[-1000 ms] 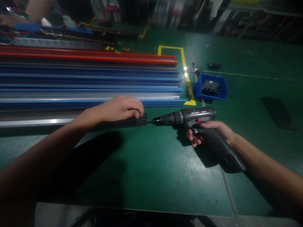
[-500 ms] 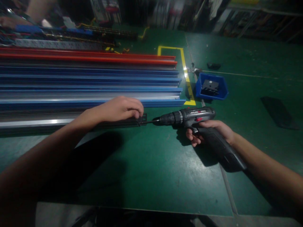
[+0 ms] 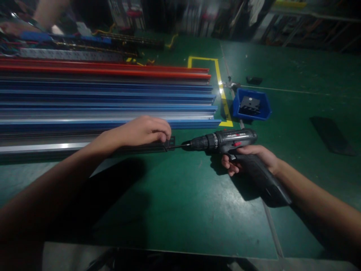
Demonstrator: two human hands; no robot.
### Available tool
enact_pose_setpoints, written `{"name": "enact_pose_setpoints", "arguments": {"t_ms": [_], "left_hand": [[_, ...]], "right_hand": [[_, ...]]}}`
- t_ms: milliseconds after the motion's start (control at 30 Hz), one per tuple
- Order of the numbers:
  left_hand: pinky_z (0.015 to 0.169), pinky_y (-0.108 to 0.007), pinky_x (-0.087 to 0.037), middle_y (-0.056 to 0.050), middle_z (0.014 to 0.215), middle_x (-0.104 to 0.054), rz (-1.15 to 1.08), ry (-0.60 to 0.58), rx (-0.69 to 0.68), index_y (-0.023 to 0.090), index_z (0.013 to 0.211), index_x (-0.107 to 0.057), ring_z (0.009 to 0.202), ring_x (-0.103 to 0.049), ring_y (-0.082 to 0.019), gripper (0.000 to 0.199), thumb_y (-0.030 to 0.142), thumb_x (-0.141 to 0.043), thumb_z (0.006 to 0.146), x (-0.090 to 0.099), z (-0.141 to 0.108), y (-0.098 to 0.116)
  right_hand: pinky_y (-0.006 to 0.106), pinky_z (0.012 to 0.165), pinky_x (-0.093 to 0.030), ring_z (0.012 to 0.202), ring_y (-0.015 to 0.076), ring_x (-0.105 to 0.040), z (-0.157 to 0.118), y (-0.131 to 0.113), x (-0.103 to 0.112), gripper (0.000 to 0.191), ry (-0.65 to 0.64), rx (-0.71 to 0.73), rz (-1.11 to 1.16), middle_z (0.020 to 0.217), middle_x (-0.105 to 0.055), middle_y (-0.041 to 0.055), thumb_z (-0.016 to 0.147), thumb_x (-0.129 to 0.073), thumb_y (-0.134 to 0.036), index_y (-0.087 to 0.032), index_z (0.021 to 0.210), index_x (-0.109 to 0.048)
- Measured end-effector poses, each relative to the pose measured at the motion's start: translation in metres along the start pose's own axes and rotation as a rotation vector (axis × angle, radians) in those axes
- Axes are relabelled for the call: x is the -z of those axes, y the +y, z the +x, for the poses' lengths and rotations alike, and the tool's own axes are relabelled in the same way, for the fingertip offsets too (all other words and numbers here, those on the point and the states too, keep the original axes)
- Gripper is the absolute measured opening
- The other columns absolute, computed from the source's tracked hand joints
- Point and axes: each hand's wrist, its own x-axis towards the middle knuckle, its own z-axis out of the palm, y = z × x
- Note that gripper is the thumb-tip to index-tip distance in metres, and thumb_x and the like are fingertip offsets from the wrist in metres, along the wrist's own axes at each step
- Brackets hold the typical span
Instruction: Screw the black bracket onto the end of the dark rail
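My right hand (image 3: 254,158) is wrapped round the handle of a black cordless drill (image 3: 237,139), which points left. Its long thin driver bit (image 3: 180,145) reaches a small black slotted end plate (image 3: 171,142) at the right end of a grey metal profile (image 3: 135,147). Curled over that end, my left hand (image 3: 148,130) has thumb and fingers closed at the plate; the fingertips partly cover it. Whether a screw sits at the bit's tip is too small to make out.
Blue profiles (image 3: 191,123) and a red profile (image 3: 169,70) lie side by side behind my left hand. A blue bin (image 3: 266,111) holds black plates. Right of it lies a dark flat piece (image 3: 331,135). A co-worker's arm (image 3: 47,13) shows at the back left, near wiring.
Both hands and the drill stay in nearly the same place, with the bit still at the plate. The view shifts very slightly.
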Motion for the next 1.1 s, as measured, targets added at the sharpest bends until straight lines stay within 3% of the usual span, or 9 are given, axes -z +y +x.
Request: {"name": "enact_pose_setpoints", "arguments": {"t_ms": [200,467,1100], "left_hand": [[0.089,-0.02,-0.048,0.0,0.107,-0.076,0.012,-0.002,-0.008,0.023,0.098,-0.074,0.098,-0.071,-0.012,0.02,0.026,-0.054,0.102,-0.001,-0.0006,-0.0022],[0.09,-0.022,-0.048,0.0,0.107,-0.076,0.005,-0.003,-0.005,0.023,0.099,-0.074,0.098,-0.071,-0.013,0.02,0.025,-0.054,0.102,-0.0008,-0.0005,-0.0019],[0.088,-0.021,-0.048,0.0,0.105,-0.076,0.0,0.002,-0.019,0.022,0.097,-0.073,0.096,-0.071,-0.012,0.02,0.024,-0.054,0.102,-0.0011,0.0,-0.0013]], "right_hand": [[0.035,0.098,-0.059,0.096,0.0198,-0.074,0.0002,0.0012,0.0008,0.037,-0.043,0.03,-0.014,0.116,-0.074,0.0186,0.101,-0.057,-0.027,0.002,0.122,-0.07],[0.035,0.096,-0.059,0.093,0.0184,-0.072,-0.0005,-0.0004,-0.0014,0.034,0.019,0.012,-0.05,0.112,-0.075,0.0163,0.097,-0.063,-0.026,0.0,0.118,-0.071],[0.035,0.094,-0.059,0.09,0.0178,-0.072,-0.0001,0.0001,-0.002,0.035,0.028,0.012,-0.048,0.11,-0.075,0.0157,0.095,-0.065,-0.028,-0.001,0.117,-0.071]]}}
